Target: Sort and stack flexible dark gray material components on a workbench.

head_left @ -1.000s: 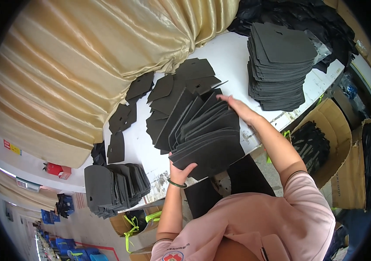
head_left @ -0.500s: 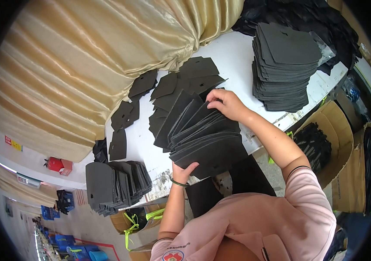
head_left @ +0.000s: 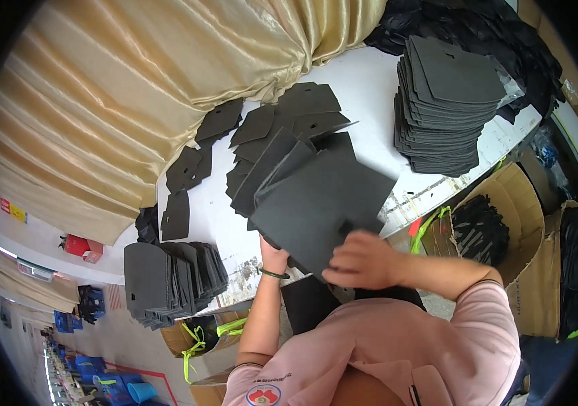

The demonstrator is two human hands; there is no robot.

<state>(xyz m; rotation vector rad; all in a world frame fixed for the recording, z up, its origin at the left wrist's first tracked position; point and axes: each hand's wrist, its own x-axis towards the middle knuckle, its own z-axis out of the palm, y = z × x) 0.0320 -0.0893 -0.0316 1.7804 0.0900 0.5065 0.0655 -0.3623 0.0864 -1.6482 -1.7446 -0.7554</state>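
Dark grey, stiff foam-like sheets (head_left: 319, 196) lie fanned out in front of me over the table's near edge, some with a small cut-out. My left hand (head_left: 274, 257), a dark band at its wrist, is closed under the bundle's near left edge; most of its fingers are hidden beneath. My right hand (head_left: 365, 260) is closed on the near edge of the top sheet, next to its dark slot. That top sheet lies broad and flat over the others. Beyond the bundle, loose sheets (head_left: 309, 99) of the same kind overlap on the white table (head_left: 363, 74).
A tall stack of sheets (head_left: 448, 108) stands at the table's right, a leaning stack (head_left: 174, 281) at its left corner. Black material (head_left: 465, 24) is heaped at the back right. An open carton (head_left: 522, 203) holds dark strips (head_left: 482, 230). A gold curtain (head_left: 167, 81) hangs behind.
My right hand has moved from the bundle's far edge to its near right edge. The fanned sheets on top are now covered by one flat sheet. The left hand stays underneath.
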